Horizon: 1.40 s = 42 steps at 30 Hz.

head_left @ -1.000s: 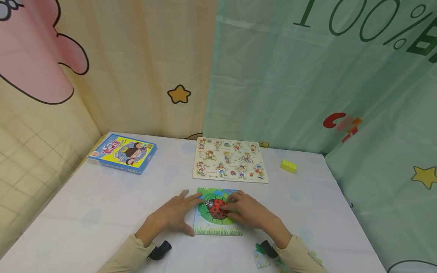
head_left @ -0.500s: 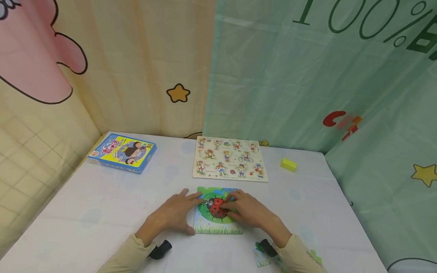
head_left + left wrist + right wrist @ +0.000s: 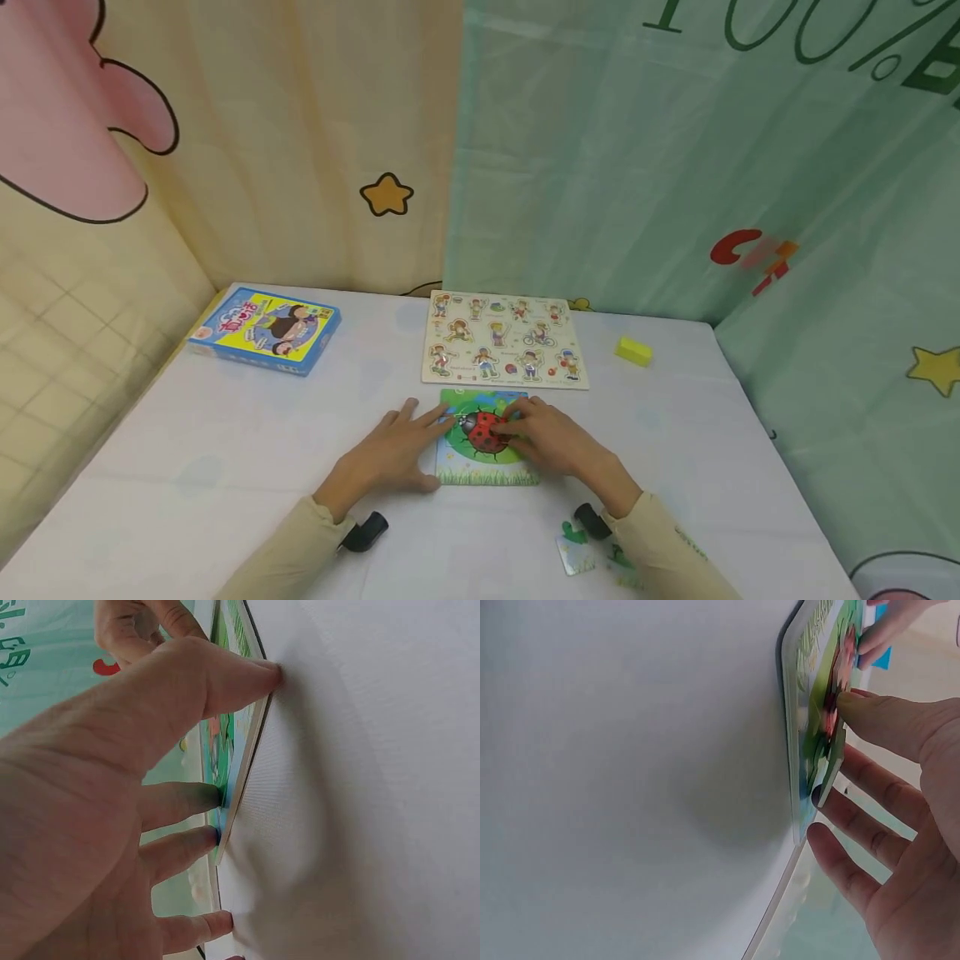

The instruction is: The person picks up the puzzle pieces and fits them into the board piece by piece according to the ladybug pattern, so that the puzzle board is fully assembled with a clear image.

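A square ladybug jigsaw puzzle (image 3: 480,477) lies on the white table, close to the near edge of the larger figure board. My left hand (image 3: 393,450) steadies its left side, fingers spread; in the left wrist view the thumb (image 3: 247,679) touches the board's edge and two fingertips rest on its far part. My right hand (image 3: 555,437) is over the ladybug's right half. In the right wrist view it pinches a puzzle piece (image 3: 832,769), which tilts up from the board. The slot under this piece is mostly hidden by the hand.
Loose puzzle pieces (image 3: 576,554) lie near the right sleeve, which partly covers them. A wooden board with child figures (image 3: 506,337) stands beyond the puzzle. Farther out are a blue-yellow box (image 3: 266,329) on the left and a yellow block (image 3: 633,351) on the right.
The ladybug puzzle has slid away from me and slightly right, nearer the figure board, with both hands moving along. The head view has tilted down a little.
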{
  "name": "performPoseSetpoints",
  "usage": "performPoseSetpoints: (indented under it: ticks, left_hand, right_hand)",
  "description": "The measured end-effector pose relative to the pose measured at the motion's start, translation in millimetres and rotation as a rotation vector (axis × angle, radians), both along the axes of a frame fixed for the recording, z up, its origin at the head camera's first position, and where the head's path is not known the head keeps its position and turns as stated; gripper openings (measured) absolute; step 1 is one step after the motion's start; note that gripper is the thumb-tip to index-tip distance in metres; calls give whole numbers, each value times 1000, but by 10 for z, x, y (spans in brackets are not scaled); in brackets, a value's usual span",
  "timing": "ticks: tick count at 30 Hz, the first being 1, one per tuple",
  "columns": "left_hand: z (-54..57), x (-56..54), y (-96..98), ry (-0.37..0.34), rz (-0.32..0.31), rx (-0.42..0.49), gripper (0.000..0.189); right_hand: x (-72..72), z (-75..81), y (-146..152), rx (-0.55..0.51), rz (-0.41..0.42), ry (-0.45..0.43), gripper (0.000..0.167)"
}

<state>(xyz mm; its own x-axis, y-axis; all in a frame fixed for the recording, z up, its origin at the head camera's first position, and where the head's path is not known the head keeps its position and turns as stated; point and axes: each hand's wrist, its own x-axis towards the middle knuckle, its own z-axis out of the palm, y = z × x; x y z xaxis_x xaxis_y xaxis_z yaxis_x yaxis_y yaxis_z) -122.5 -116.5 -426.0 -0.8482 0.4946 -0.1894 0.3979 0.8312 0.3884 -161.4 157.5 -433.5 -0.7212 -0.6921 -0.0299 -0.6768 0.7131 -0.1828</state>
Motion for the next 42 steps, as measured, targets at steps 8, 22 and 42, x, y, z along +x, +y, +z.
performPoseSetpoints:
  ticks: [8,22,42]
  left_hand:
    - [-28,-98,45,-72,16,16,88]
    - [7,-103,39,-121,15,8,89]
    - [28,-122,43,-126,18,-4,89]
  right_hand:
    - [-93,-9,25,-20,-10,-13,32]
    - [-72,33,-5,14,3,31,30]
    - [-65,-32,-8,-49,7,21,30]
